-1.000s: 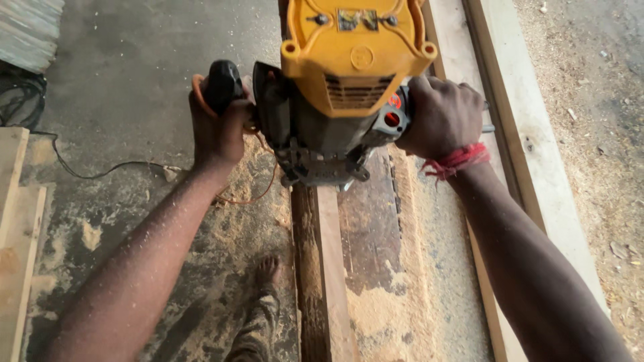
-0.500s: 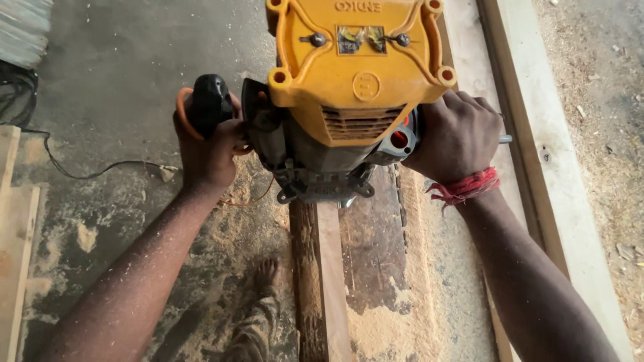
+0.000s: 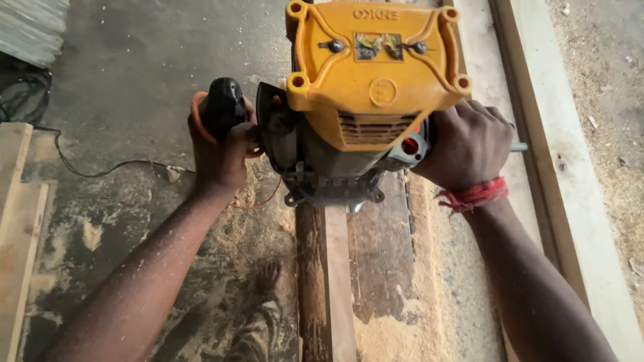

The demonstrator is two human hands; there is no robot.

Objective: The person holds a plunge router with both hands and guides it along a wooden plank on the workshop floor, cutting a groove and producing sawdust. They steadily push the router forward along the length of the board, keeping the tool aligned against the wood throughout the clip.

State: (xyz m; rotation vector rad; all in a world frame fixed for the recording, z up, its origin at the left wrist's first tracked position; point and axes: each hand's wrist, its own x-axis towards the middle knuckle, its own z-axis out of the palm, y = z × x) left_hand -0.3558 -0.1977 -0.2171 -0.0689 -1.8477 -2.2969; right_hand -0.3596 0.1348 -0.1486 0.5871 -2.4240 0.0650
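Observation:
A yellow-topped electric router (image 3: 365, 94) stands upright on a narrow dark wooden plank (image 3: 325, 281) that runs toward me. My left hand (image 3: 221, 151) is wrapped around its black left handle (image 3: 223, 107). My right hand (image 3: 469, 144) grips the right handle, which is hidden under my fingers; a red thread band (image 3: 473, 194) circles that wrist. The router's grey metal base (image 3: 332, 191) rests on the plank's top. Sawdust speckles both forearms.
Heaps of sawdust (image 3: 402, 315) lie beside the plank on a wider board. Pale long boards (image 3: 577, 201) run along the right. A black cable (image 3: 87, 171) trails over the concrete floor at left, near stacked light planks (image 3: 17, 221). My foot (image 3: 265, 315) shows below.
The router and both hands have moved toward me and fill more of the view. Both grips are unchanged.

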